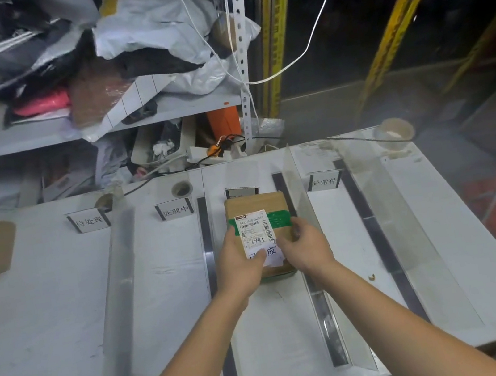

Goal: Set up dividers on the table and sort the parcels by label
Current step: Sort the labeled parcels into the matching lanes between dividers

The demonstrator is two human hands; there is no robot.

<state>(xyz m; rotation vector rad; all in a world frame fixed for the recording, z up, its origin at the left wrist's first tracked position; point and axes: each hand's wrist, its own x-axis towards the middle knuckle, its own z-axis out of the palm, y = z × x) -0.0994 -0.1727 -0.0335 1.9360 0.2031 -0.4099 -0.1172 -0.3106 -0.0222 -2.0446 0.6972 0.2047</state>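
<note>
Left hand [239, 264]: clamped on near-left corner of parcel [255, 203], thumb on top, pressing over a white slip [272, 253] and hiding part of its writing.

Right hand [306, 246]: clamped on near-right corner of same parcel, fingers curled along the right side. Hands close together, both at the near end, neither clearly nearer than the other.

Parcel: brown cardboard, banded across with green tape [279, 218], white shipping label [255, 229] on top. Lies straight ahead of the hands, beyond the fingertips. Long axis running away from the body, parallel to the dividers. Far end pointing at a small sign [240, 191] at the back of the lane, mostly hidden behind the parcel. Label print upright as read from the near side. Resting on the table or held just above it: cannot tell.

Lane: third from the left, between a dark divider strip [210, 259] on the left and a clear upright divider [302, 198] on the right. Parcel's right edge just beside the clear divider, left edge apart from the strip.

Likely step in hand: placing the parcel in this lane. Already square to the lane, so probably a straight push forward or a plain release, no turning needed. Possible snag: right-hand fingers crowded against the clear divider.

Table [49, 316]: white, further clear dividers at far left [119, 289] and right [386, 231].
</note>
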